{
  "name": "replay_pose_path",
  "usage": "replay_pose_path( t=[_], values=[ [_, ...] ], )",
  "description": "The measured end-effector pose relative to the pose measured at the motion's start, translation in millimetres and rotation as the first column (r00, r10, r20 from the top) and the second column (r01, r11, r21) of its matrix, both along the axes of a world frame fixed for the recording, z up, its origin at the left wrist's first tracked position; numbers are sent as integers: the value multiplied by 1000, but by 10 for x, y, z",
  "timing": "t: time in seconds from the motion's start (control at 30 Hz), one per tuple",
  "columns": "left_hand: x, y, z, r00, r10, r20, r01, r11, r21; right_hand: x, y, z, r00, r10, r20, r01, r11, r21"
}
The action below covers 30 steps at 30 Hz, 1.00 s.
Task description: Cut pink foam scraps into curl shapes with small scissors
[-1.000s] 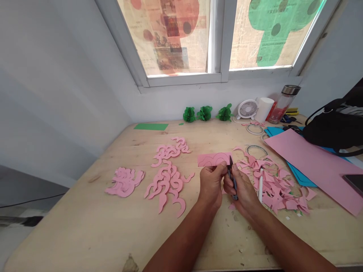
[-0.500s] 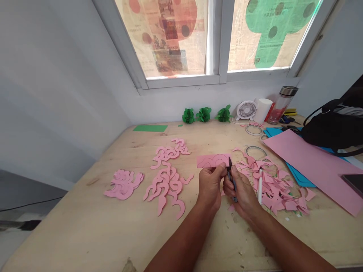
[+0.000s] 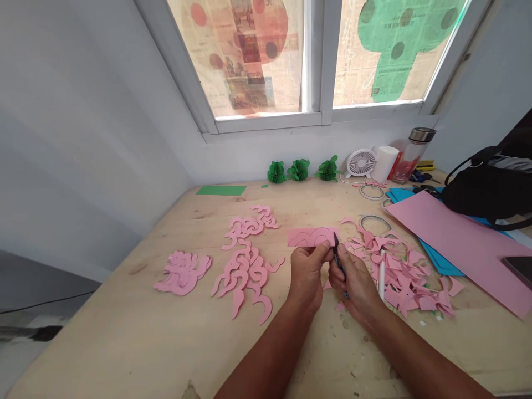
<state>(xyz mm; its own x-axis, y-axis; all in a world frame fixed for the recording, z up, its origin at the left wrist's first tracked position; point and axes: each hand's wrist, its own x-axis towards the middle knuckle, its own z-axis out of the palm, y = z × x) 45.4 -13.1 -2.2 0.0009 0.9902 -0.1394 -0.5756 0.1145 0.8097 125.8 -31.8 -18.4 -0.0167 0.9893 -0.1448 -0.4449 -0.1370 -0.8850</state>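
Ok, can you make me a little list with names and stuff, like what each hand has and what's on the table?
left hand: holds a pink strip with curvy lines on it
right hand: holds scissors, blades at the strip's right end
cut shapes: two pink groups left of the hands, a middle one and a far-left one
scraps: pink, right of the hands, with a white pen among them
back of table: three green shapes, fan, bottle
far right: black bag, pink sheet
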Motion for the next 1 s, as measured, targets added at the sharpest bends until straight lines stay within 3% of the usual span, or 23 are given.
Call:
replay_pose_path(
  t=[0.33,1.0],
  values=[
    [-40,29,-62,997,-23,-79,27,998,55,7,4,5,1000,19,3,-19,1000,-24],
    [-67,25,-18,987,-73,-141,83,995,61,12,1,-39,999,12,33,-10,999,-35]
  ],
)
